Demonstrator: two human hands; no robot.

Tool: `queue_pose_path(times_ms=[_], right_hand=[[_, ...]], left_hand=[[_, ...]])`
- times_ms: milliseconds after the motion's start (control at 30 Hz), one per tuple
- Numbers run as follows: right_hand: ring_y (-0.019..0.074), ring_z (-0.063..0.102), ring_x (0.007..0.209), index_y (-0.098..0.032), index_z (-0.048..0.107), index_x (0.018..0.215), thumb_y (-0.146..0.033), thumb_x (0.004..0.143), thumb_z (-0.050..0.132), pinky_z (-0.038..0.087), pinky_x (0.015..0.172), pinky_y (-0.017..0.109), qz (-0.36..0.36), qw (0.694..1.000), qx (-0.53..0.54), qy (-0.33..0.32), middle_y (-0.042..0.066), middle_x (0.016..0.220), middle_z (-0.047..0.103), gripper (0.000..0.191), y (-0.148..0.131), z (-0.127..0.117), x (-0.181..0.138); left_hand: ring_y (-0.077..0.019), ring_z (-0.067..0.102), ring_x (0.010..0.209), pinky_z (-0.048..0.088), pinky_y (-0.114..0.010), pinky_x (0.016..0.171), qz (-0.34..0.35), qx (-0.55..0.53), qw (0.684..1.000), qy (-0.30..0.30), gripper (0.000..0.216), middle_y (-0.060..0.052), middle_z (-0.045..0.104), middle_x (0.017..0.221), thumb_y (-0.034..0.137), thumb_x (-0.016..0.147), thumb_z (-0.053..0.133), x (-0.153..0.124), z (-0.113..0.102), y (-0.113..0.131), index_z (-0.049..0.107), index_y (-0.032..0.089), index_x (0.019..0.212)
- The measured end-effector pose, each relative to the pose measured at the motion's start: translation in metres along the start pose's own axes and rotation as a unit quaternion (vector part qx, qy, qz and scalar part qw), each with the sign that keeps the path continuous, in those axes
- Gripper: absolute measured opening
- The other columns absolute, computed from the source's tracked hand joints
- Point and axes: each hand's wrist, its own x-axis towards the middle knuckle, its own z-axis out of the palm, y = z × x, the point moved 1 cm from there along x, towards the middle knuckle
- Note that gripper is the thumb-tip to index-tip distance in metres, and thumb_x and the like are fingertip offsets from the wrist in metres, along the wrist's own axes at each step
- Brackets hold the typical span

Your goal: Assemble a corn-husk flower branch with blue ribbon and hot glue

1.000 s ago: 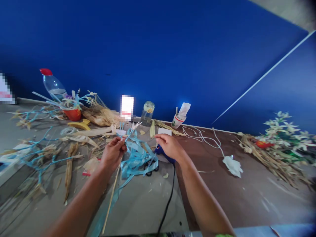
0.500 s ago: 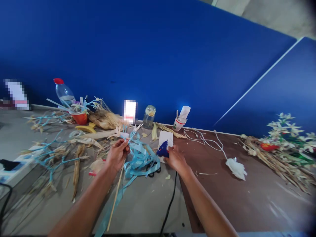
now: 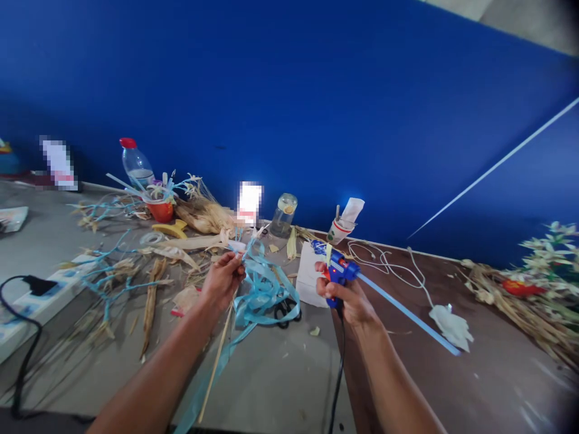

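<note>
My left hand (image 3: 222, 280) is closed around a thin wooden stick (image 3: 216, 365) wrapped with light blue ribbon (image 3: 262, 289); pale husk petals (image 3: 253, 232) stand at the stick's top. My right hand (image 3: 348, 298) grips a blue glue gun (image 3: 333, 265), lifted above the table with its nozzle pointing left toward the ribbon. A long pale blue glue stick (image 3: 407, 316) juts from the gun's back to the right. The gun's black cord (image 3: 335, 374) hangs down toward me. A white paper sheet (image 3: 310, 277) lies under the gun.
Black scissors (image 3: 284, 311) lie beneath the ribbon loops. Dried husks and blue-wrapped stems (image 3: 117, 277) litter the left side. At the back stand a plastic bottle (image 3: 136, 164), an orange cup (image 3: 160, 210), a glass jar (image 3: 284, 214) and a paper cup (image 3: 340, 228). A white cable (image 3: 398, 260) and flower bundle (image 3: 534, 283) lie right.
My right hand has picked the glue gun up off the table and raised it, nozzle turned toward the ribbon. My left hand keeps holding the stick. The camera view shifted left.
</note>
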Motion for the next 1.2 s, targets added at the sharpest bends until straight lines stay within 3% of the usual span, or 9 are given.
queue_pose_path(times_ms=[133, 367, 967, 1200], right_hand=[[0.0086, 0.041, 0.052, -0.019, 0.057, 0.098, -0.041, 0.068, 0.067, 0.033, 0.051, 0.024, 0.023, 0.996, -0.024, -0.088, -0.003, 0.064, 0.049, 0.038, -0.002, 0.04, -0.001], [0.0161, 0.058, 0.073, -0.019, 0.062, 0.09, -0.046, 0.071, 0.064, 0.048, 0.066, 0.03, 0.038, 0.985, -0.152, -0.074, 0.005, 0.086, 0.064, 0.033, 0.009, 0.08, 0.004], [0.0121, 0.052, 0.061, -0.017, 0.056, 0.084, -0.038, 0.074, 0.063, 0.046, 0.058, 0.025, -0.034, 0.978, -0.202, -0.047, 0.001, 0.071, 0.059, 0.024, 0.033, 0.086, 0.009], [0.0125, 0.048, 0.06, -0.019, 0.05, 0.076, -0.035, 0.073, 0.062, 0.041, 0.054, 0.024, -0.072, 0.959, -0.266, -0.062, 0.0, 0.066, 0.053, 0.02, 0.03, 0.089, 0.009]], left_hand=[[-0.0033, 0.044, 0.042, 0.037, -0.015, 0.042, 0.011, 0.008, 1.0, 0.008, 0.029, 0.006, 0.05, 0.051, 0.023, 0.054, 0.08, 0.0, 0.001, 0.001, 0.055, 0.013, 0.066], [-0.0032, 0.044, 0.043, 0.037, -0.015, 0.044, 0.028, 0.017, 0.999, 0.024, 0.029, 0.005, 0.051, 0.054, 0.023, 0.055, 0.079, -0.001, 0.001, 0.004, 0.056, 0.013, 0.068], [-0.0025, 0.044, 0.044, 0.036, -0.014, 0.043, 0.03, 0.03, 0.999, 0.007, 0.024, 0.003, 0.054, 0.057, 0.022, 0.058, 0.077, -0.007, 0.01, 0.002, 0.057, 0.013, 0.066], [-0.0024, 0.045, 0.044, 0.035, -0.013, 0.042, 0.024, 0.024, 0.999, 0.026, 0.025, 0.003, 0.056, 0.059, 0.02, 0.056, 0.078, -0.008, 0.011, 0.002, 0.057, 0.012, 0.067]])
